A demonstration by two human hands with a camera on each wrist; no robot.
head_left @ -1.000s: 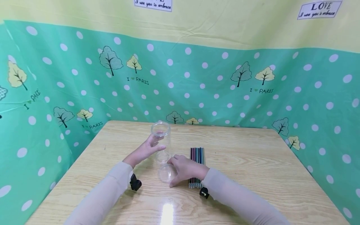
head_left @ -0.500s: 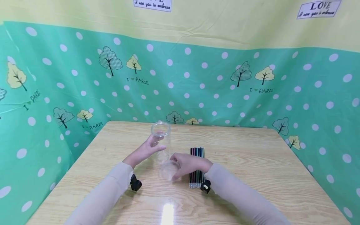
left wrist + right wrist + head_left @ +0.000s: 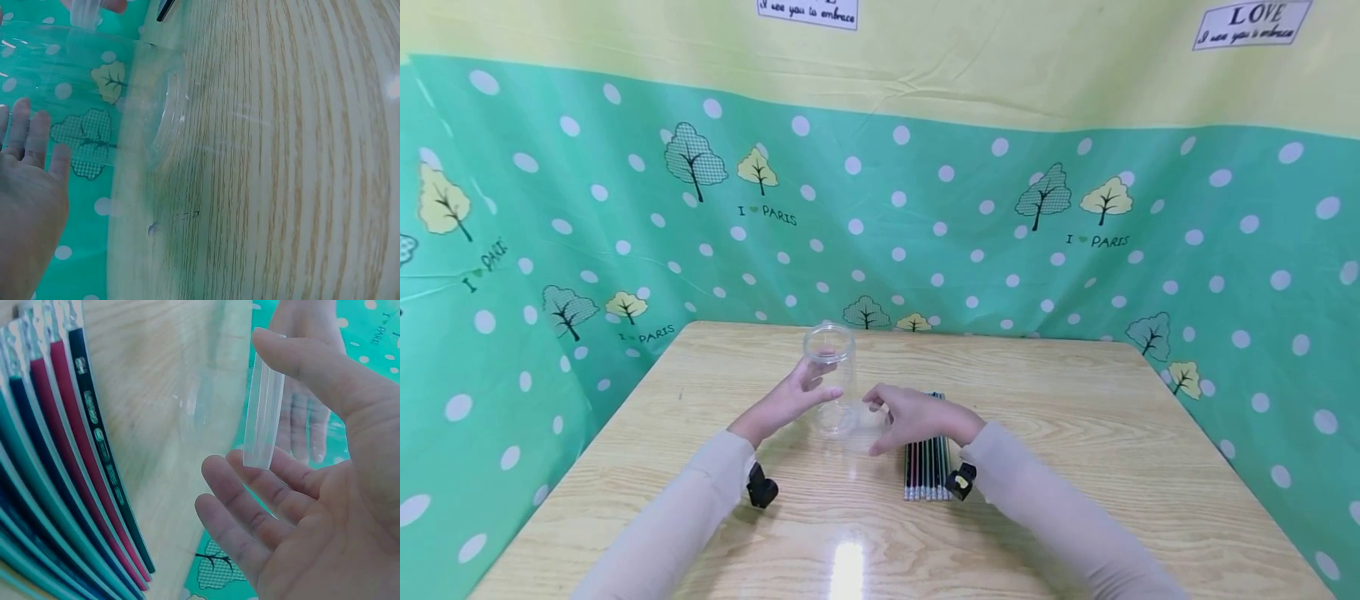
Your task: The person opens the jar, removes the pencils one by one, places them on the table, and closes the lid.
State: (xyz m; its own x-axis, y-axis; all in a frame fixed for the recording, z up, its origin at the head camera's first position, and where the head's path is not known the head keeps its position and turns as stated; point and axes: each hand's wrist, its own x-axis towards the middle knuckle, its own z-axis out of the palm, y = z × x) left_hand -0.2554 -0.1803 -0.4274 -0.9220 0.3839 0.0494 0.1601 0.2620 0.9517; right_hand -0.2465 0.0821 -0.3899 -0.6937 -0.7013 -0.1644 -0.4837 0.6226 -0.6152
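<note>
A tall clear plastic jar (image 3: pixel 838 387) stands upright on the table, its mouth uncovered. My left hand (image 3: pixel 790 402) holds it from the left side, thumb in front and fingers behind; the left wrist view shows the fingers (image 3: pixel 37 134) along the jar wall (image 3: pixel 134 69). Just right of the jar, my right hand (image 3: pixel 913 417) holds a clear round lid (image 3: pixel 265 403) on edge between thumb and fingers. The lid is raised off the table and faint in the head view. Beneath the right wrist lies a row of several pencils (image 3: pixel 927 471), partly covered by that hand.
The wooden table (image 3: pixel 1075 467) reaches back to a green and yellow patterned cloth (image 3: pixel 917 217) hung behind and at both sides. Black wrist cameras sit under the left sleeve (image 3: pixel 700 479) and the right sleeve (image 3: pixel 1022 479).
My right hand has lifted the lid from the table in front of the jar and moved it up, back and slightly right. The left hand and jar have stayed in place.
</note>
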